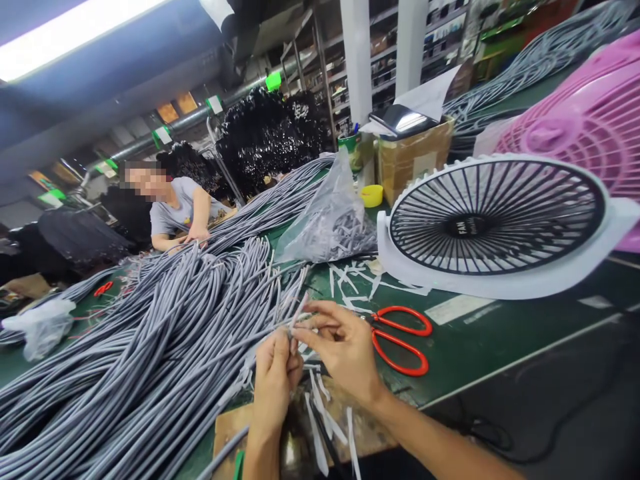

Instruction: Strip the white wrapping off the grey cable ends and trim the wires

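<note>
My left hand point(274, 373) is closed in a pinch on the end of a grey cable point(227, 452), whose length seems to run down behind the wrist. Beside it, my right hand point(345, 343) pinches at the same end, where a thin pale tip sticks up between the fingers. The fingers hide exactly how it is gripped. Red-handled scissors point(406, 309) lie just right of my right hand, their blades mostly covered. Below the hands, several white strips point(320, 417) are scattered over a brown board point(231, 427).
A large bundle of grey cables point(150, 327) covers the left of the green table point(465, 347). A white fan point(493, 283), a pink fan point(555, 133), a bag of scraps point(335, 230) and a cardboard box point(415, 157) stand behind. Across the table a co-worker point(183, 207) handles cables.
</note>
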`<state>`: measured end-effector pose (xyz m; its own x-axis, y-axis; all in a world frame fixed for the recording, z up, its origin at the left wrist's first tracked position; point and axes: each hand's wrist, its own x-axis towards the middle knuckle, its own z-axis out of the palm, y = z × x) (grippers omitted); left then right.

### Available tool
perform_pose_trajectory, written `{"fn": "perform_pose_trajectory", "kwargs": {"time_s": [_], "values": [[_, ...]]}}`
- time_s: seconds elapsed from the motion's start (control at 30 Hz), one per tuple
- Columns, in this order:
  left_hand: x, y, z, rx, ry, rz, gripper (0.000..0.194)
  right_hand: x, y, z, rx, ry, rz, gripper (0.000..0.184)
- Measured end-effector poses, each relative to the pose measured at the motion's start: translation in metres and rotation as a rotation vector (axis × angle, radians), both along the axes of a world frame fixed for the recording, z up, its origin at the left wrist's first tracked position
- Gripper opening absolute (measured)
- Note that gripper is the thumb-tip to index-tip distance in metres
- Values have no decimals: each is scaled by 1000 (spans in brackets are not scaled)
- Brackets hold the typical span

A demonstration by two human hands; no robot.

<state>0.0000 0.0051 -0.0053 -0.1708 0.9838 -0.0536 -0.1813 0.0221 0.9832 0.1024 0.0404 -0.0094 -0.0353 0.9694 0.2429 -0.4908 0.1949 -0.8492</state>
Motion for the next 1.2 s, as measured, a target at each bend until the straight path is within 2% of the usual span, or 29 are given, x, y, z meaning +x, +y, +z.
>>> {"fn": "perform_pose_trajectory", "kwargs": {"time_s": [0.07,0.1,0.17,0.23,0.3,0.4,0.43,0.5,0.53,0.6,0.67,0.9,1.2], "values": [[1,2,1,-15,-24,72,59,2,-6,-1,194,-107,-105,18],[1,3,2,-14,-36,127,60,3,-8,-2,280,-127,-94,19],[1,5,3,8,-64,225,60,6,-12,-3,418,-126,14,17],[0,6,4,47,-95,254,58,8,-12,-5,474,-111,57,13],[-1,5,4,80,-124,210,53,10,-9,-6,424,-140,-86,14],[-4,3,2,112,-131,138,44,13,-3,-9,337,-326,-431,26],[-4,2,2,120,-121,126,43,13,-2,-9,363,-409,-501,25],[-5,0,0,138,-83,132,41,13,-2,-9,491,-556,-549,13],[-5,0,-1,148,-59,145,41,12,-3,-10,566,-615,-534,13],[-5,-1,-3,168,-4,180,42,9,-5,-10,680,-693,-460,24],[-6,-2,-5,178,46,207,42,5,-7,-12,710,-728,-397,28],[-8,-2,-12,159,101,261,39,4,-7,-17,651,-721,-328,32],[-7,-3,-9,167,184,282,36,4,-8,-13,616,-700,-313,33]]}}
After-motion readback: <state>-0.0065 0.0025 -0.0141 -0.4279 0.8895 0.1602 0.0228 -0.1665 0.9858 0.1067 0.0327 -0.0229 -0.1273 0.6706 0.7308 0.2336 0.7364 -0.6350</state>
